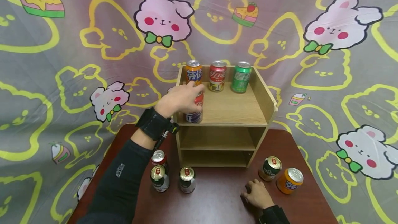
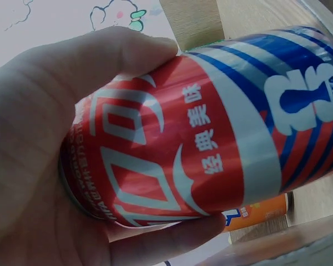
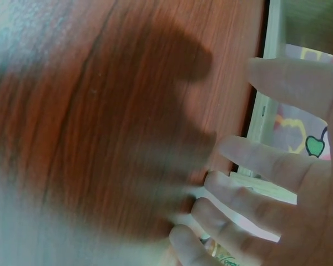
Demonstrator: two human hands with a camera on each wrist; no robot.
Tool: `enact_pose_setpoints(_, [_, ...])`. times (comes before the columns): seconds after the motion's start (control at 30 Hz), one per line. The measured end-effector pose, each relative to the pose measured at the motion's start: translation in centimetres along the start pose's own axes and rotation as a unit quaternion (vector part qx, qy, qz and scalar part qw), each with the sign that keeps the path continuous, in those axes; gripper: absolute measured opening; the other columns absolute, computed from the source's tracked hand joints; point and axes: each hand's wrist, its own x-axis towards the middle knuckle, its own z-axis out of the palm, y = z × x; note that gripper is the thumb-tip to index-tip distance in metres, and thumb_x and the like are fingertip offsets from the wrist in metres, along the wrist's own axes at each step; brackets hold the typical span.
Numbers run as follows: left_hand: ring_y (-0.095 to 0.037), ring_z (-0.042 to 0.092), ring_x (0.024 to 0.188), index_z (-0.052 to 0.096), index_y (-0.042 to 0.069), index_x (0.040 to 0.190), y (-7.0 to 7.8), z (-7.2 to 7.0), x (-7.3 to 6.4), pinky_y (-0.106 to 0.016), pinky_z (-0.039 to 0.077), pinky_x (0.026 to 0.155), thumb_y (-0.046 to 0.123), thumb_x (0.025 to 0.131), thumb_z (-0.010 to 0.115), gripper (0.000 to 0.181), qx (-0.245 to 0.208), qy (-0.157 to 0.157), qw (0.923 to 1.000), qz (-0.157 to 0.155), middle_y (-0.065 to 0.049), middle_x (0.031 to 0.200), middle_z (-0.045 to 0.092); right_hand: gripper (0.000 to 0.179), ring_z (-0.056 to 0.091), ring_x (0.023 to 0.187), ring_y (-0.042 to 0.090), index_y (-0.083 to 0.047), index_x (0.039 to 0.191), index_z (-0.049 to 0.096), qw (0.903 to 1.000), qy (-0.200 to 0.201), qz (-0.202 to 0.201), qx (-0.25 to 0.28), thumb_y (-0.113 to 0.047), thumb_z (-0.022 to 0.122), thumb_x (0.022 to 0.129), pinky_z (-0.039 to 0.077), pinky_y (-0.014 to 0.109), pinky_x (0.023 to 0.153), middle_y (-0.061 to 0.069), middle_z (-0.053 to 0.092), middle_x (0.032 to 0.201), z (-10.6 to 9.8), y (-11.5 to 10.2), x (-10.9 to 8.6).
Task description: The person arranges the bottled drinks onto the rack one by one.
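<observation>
My left hand [image 1: 184, 98] is at the front left of the wooden shelf's top board [image 1: 231, 110]. It grips a red cola can [image 2: 155, 149] with a blue striped lower part, thumb on one side and fingers on the other. In the head view the hand partly hides this can [image 1: 194, 117], which is upright. Behind it stands an orange soda can [image 1: 193, 73]. My right hand [image 1: 258, 194] is low over the table, fingers spread and loosely bent, with nothing in it. A dark green and gold can [image 1: 270, 169] is nearest to it.
A red cola can [image 1: 217, 75] and a green soda can [image 1: 241, 77] stand along the shelf's back. On the table [image 1: 217, 196], a red can [image 1: 158, 156] and two dark-and-silver cans [image 1: 160, 179] are at left. An orange can [image 1: 290, 181] is at right.
</observation>
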Motion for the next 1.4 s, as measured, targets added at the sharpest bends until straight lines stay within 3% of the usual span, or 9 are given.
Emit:
enact_pose_setpoints(0.5, [-0.03,0.051,0.109,0.036,0.023,0.142,-0.4,-0.1,1.2,-0.045,0.044,0.086,0.045,0.082,0.066,0.07,-0.012,-0.001,0.9999,-0.004,-0.015,0.128,0.043,0.037,0.052,0.085,0.029,-0.004,0.095,0.067,1.0,-0.002,0.002,-0.008,-0.033,0.077,0.075,0.046,0.049,0.074,0.01,0.055,0.093,-0.1,-0.1,-0.2])
enact_pose_setpoints(0.67, [-0.03,0.043,0.117,0.036,0.023,0.143,-0.5,0.0,1.2,-0.046,0.042,0.09,0.045,0.082,0.067,0.072,-0.027,0.0,0.9996,-0.005,-0.015,0.129,0.041,0.036,0.051,0.084,0.029,-0.005,0.093,0.067,1.0,-0.004,0.003,-0.008,-0.033,0.077,0.075,0.046,0.049,0.074,0.009,0.055,0.091,0.1,0.0,-0.2])
enact_pose_setpoints(1.13, [-0.026,0.046,0.122,0.041,0.016,0.141,-1.0,-2.6,0.8,-0.043,0.044,0.09,0.038,0.093,0.057,0.056,-0.122,-0.064,0.9902,0.023,-0.012,0.138,0.044,0.038,0.05,0.084,0.028,-0.004,0.096,0.068,0.9999,-0.007,0.005,-0.006,-0.035,0.076,0.076,0.045,0.049,0.075,0.009,0.054,0.092,0.0,-0.1,-0.1])
enact_pose_setpoints(1.4, [-0.025,0.042,0.124,0.042,0.017,0.141,-0.8,-2.9,1.4,-0.041,0.043,0.09,0.033,0.093,0.055,0.052,-0.097,-0.081,0.9912,0.039,-0.011,0.137,0.045,0.036,0.051,0.083,0.028,-0.005,0.093,0.068,1.0,-0.004,0.003,0.001,-0.035,0.076,0.076,0.045,0.049,0.074,0.007,0.054,0.09,0.0,0.1,-0.1])
